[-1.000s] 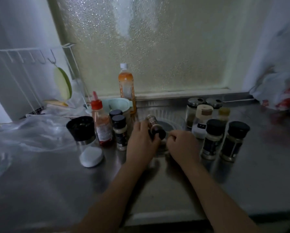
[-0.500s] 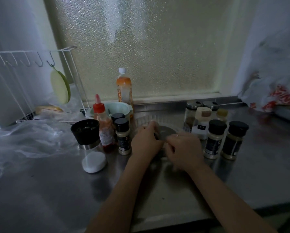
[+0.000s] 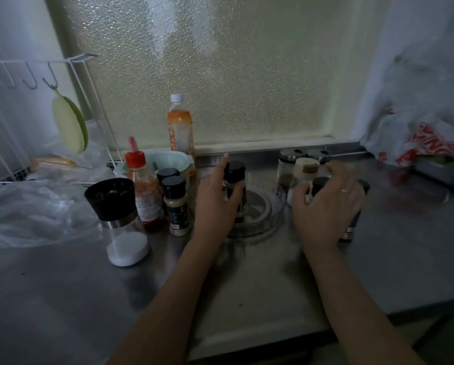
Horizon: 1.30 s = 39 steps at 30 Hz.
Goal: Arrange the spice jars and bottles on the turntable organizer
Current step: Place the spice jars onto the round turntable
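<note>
The clear round turntable (image 3: 269, 216) sits on the steel counter at centre. My left hand (image 3: 216, 204) is shut on a dark black-capped spice jar (image 3: 235, 171), which stands upright on the turntable's left side. My right hand (image 3: 326, 206) hovers with spread, blurred fingers over two black-capped jars (image 3: 319, 183) just right of the turntable; its thumb is beside the left one, and no grip shows. A cork-lidded white jar (image 3: 307, 167) and two metal-lidded glass shakers (image 3: 289, 164) stand behind them.
Left of the turntable stand two black-capped jars (image 3: 175, 206), a red-capped sauce bottle (image 3: 144, 191), a salt grinder (image 3: 116, 212), a mint bowl (image 3: 168, 159) and an orange bottle (image 3: 179, 127). A plastic sheet (image 3: 23, 209) and wire rack (image 3: 9, 106) lie far left; a bag (image 3: 431, 146) far right.
The jar in my left hand went from tilted above the turntable to upright on it. My right hand left the turntable and moved right, over the black-capped jars.
</note>
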### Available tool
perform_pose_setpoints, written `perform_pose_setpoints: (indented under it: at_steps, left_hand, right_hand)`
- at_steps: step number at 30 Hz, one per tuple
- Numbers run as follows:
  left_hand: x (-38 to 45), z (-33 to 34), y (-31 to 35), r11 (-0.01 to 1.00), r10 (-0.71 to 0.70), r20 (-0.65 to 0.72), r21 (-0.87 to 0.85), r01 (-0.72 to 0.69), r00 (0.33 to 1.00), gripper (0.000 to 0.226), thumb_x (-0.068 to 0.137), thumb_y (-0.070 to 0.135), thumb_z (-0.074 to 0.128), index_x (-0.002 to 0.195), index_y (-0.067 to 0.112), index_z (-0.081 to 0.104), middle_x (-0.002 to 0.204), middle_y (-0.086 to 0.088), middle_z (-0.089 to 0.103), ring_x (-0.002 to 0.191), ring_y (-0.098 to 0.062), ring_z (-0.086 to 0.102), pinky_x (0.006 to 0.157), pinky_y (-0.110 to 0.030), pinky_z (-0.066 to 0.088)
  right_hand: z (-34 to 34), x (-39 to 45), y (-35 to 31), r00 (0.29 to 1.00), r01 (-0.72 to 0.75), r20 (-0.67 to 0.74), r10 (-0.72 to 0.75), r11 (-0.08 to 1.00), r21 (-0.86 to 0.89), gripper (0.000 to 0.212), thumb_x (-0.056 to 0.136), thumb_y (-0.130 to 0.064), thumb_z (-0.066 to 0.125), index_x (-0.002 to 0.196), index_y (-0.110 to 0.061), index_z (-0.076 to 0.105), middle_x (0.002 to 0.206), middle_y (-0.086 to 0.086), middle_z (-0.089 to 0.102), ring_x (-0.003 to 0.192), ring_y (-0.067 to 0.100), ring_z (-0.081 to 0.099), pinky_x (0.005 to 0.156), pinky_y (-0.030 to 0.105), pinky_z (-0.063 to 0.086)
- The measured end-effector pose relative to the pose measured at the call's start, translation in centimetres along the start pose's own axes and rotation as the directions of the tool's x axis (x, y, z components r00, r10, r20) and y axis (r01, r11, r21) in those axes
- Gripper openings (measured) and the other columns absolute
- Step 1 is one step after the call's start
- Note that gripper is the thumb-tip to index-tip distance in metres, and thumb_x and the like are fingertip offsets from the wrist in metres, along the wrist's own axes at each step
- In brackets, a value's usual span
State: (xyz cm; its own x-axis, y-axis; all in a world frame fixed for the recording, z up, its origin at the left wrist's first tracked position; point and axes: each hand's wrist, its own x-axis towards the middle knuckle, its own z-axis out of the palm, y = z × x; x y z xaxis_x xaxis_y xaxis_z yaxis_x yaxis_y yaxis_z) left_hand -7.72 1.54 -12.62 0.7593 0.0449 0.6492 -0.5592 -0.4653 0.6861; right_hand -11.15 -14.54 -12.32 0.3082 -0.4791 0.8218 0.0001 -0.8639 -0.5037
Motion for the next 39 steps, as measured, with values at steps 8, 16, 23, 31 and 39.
perform_pose_setpoints:
  at_steps: [8, 16, 23, 31, 39]
  left_hand:
    - [-0.7, -0.3, 0.2, 0.974, 0.01, 0.009, 0.226, -0.012, 1.0, 0.05, 0.081, 0.026, 0.067, 0.125, 0.015, 0.047, 0.11, -0.007, 0.065, 0.102, -0.024, 0.058, 0.083, -0.044, 0.05]
    - [-2.1, -3.0, 1.1, 0.818, 0.294, -0.408, 0.575, -0.007, 0.864, 0.04, 0.066, 0.003, 0.064, 0.105, -0.001, 0.056, 0.1, -0.026, 0.061, 0.096, -0.043, 0.056, 0.088, -0.05, 0.043]
    - [-2.2, -2.7, 0.7, 0.881, 0.008, -0.349, 0.446, 0.159, 0.937, 0.055, 0.072, -0.01, 0.059, 0.126, -0.004, 0.049, 0.129, -0.032, 0.046, 0.122, -0.047, 0.044, 0.095, -0.057, 0.044]
    - [-2.2, -2.7, 0.6, 0.924, -0.054, -0.289, 0.348, 0.157, 0.956, 0.052, 0.077, -0.002, 0.064, 0.127, 0.011, 0.055, 0.143, -0.017, 0.041, 0.131, -0.034, 0.037, 0.105, -0.042, 0.037]
    - [-2.3, -2.7, 0.3, 0.771, -0.29, -0.299, 0.489, 0.407, 0.909, 0.058, 0.084, 0.01, 0.056, 0.138, 0.015, 0.035, 0.14, -0.015, 0.042, 0.125, -0.037, 0.04, 0.1, -0.053, 0.03]
  right_hand:
    - [0.5, 0.0, 0.8, 1.0, 0.007, 0.004, -0.007, 0.998, -0.069, 0.049, 0.078, -0.02, 0.058, 0.123, -0.007, 0.046, 0.119, 0.016, 0.06, 0.108, 0.03, 0.059, 0.116, 0.044, 0.012]
    - [0.0, 0.3, 0.4, 0.966, 0.246, -0.166, -0.197, 0.899, 0.362, 0.028, 0.092, -0.01, 0.051, 0.119, -0.006, 0.046, 0.116, 0.026, 0.052, 0.111, 0.026, 0.044, 0.106, 0.053, 0.036]
    - [1.4, -0.9, -3.3, 0.96, 0.198, 0.035, -0.278, 0.761, 0.618, 0.034, 0.095, -0.014, 0.047, 0.125, 0.002, 0.044, 0.125, 0.03, 0.043, 0.118, 0.007, 0.035, 0.103, 0.007, 0.027]
    - [1.8, -0.6, -3.3, 0.97, 0.169, 0.031, -0.241, 0.761, 0.626, 0.028, 0.093, -0.002, 0.049, 0.116, 0.012, 0.049, 0.118, 0.032, 0.046, 0.114, 0.0, 0.033, 0.102, 0.008, 0.025]
    - [2.3, -0.5, -3.1, 0.984, 0.129, -0.004, -0.179, 0.696, 0.707, 0.02, 0.092, 0.005, 0.049, 0.11, 0.012, 0.048, 0.119, 0.032, 0.044, 0.117, 0.02, 0.043, 0.105, 0.02, 0.033]
